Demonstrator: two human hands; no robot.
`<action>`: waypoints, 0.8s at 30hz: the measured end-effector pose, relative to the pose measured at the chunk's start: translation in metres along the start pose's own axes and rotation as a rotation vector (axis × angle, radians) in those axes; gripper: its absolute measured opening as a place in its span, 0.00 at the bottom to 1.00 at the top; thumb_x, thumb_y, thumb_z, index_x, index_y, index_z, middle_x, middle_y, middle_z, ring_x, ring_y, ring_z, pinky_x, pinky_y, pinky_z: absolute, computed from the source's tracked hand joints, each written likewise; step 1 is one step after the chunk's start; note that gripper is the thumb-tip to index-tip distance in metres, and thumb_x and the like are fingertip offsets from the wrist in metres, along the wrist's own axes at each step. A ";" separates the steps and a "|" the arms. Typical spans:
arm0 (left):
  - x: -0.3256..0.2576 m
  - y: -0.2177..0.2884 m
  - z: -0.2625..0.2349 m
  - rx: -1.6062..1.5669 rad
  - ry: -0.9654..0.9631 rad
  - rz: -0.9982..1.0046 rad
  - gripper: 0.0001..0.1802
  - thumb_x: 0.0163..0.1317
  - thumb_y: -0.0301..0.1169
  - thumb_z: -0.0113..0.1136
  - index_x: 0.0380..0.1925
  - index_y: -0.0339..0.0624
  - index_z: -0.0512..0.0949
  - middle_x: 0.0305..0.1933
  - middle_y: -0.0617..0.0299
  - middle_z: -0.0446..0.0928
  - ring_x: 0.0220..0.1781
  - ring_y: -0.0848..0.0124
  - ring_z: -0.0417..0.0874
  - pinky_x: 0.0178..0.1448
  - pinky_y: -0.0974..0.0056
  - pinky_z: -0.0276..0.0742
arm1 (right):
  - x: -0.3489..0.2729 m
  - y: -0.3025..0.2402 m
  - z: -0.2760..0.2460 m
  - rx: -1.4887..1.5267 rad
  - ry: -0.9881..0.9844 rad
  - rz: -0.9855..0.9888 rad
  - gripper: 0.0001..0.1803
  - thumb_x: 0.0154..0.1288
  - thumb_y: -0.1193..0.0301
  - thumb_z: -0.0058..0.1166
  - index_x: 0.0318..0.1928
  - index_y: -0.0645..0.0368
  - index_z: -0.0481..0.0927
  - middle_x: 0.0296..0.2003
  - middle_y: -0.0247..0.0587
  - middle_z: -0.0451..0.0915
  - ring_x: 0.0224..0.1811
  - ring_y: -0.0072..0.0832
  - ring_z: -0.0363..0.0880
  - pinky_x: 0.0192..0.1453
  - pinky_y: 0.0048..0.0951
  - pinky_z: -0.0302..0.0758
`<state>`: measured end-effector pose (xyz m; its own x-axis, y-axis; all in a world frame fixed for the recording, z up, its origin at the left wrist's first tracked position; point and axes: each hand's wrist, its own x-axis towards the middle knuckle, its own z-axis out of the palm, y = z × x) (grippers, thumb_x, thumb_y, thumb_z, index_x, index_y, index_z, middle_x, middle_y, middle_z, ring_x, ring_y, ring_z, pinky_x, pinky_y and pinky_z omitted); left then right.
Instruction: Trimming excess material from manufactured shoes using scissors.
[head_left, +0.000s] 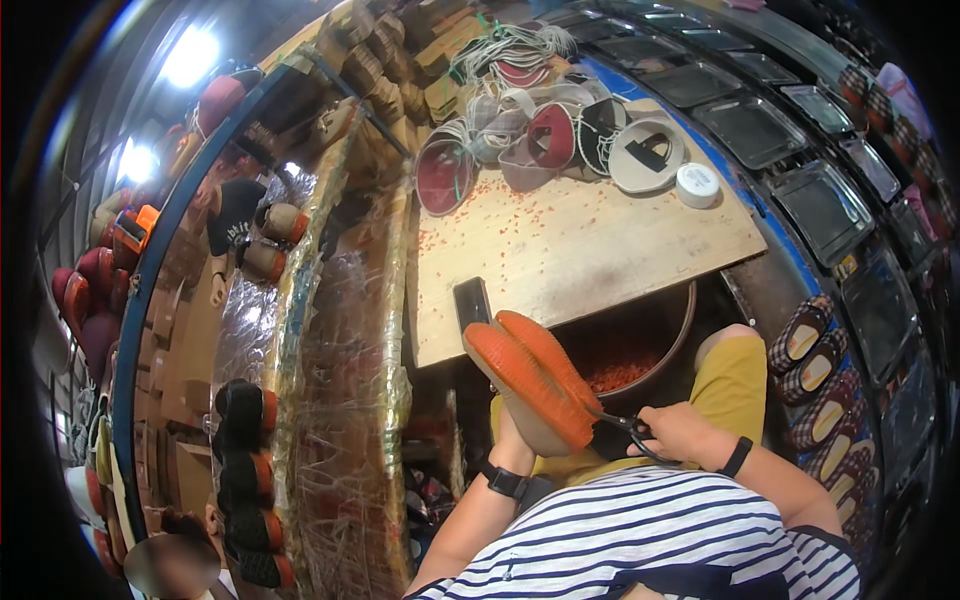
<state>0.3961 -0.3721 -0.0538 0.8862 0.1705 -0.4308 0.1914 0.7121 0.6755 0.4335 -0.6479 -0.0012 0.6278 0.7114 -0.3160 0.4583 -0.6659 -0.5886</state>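
Note:
In front of my lap, my left hand (511, 448) holds up a pair of slippers (530, 375) with ribbed orange soles, turned sole-side out; most of its fingers are hidden behind them. Black-handled scissors (628, 426) are gripped in my right hand (678, 430), its fingers around the handles. The blades point left and reach the heel edge of the soles. Beneath the slippers and the board's edge, a round bin (690, 315) contains orange scraps (620, 376).
A wooden board (580, 240) carries orange trimmings, slipper uppers (552, 135), a round white container (697, 185) and a dark phone-like slab (470, 300). Checked slippers (800, 335) and metal trays (825, 210) line the right. Leftward, a plastic-wrapped ledge (345, 400) adjoins dark slippers (245, 500); a person (235, 215) stands beyond.

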 end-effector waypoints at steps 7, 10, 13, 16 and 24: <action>0.005 -0.007 0.008 0.009 0.150 0.006 0.13 0.72 0.35 0.45 0.47 0.40 0.75 0.44 0.58 0.80 0.44 0.63 0.82 0.47 0.60 0.80 | 0.001 0.002 0.009 -0.011 0.144 -0.107 0.30 0.56 0.42 0.59 0.31 0.61 0.76 0.25 0.49 0.80 0.30 0.49 0.81 0.37 0.43 0.76; 0.010 -0.006 0.012 0.188 0.226 0.047 0.13 0.70 0.33 0.48 0.41 0.36 0.77 0.40 0.57 0.81 0.40 0.62 0.83 0.44 0.61 0.80 | -0.002 0.012 0.006 -0.042 0.137 0.027 0.30 0.53 0.42 0.61 0.29 0.61 0.77 0.24 0.49 0.80 0.29 0.48 0.81 0.35 0.42 0.76; 0.024 -0.014 0.011 0.576 0.205 0.254 0.10 0.65 0.31 0.55 0.34 0.34 0.79 0.35 0.59 0.81 0.34 0.65 0.81 0.41 0.62 0.78 | -0.012 0.023 0.002 -0.002 0.261 0.155 0.30 0.50 0.43 0.64 0.28 0.60 0.77 0.23 0.47 0.80 0.27 0.47 0.81 0.33 0.41 0.76; 0.043 -0.018 0.018 1.424 0.115 0.745 0.10 0.56 0.30 0.63 0.35 0.34 0.78 0.29 0.50 0.79 0.29 0.57 0.79 0.36 0.60 0.75 | -0.015 0.042 0.007 -0.002 0.333 0.232 0.29 0.50 0.43 0.65 0.29 0.60 0.77 0.23 0.47 0.80 0.27 0.47 0.81 0.33 0.41 0.76; 0.000 -0.035 0.066 2.018 -0.515 0.402 0.23 0.54 0.50 0.64 0.31 0.38 0.78 0.28 0.51 0.78 0.34 0.54 0.81 0.36 0.53 0.76 | -0.025 0.057 -0.011 -0.032 0.541 0.309 0.25 0.47 0.48 0.69 0.27 0.58 0.78 0.21 0.45 0.79 0.26 0.47 0.79 0.32 0.41 0.74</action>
<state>0.4175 -0.4421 -0.0379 0.9249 -0.3175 -0.2093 -0.2250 -0.9007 0.3717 0.4509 -0.7061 -0.0185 0.9604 0.2755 -0.0411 0.2180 -0.8352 -0.5050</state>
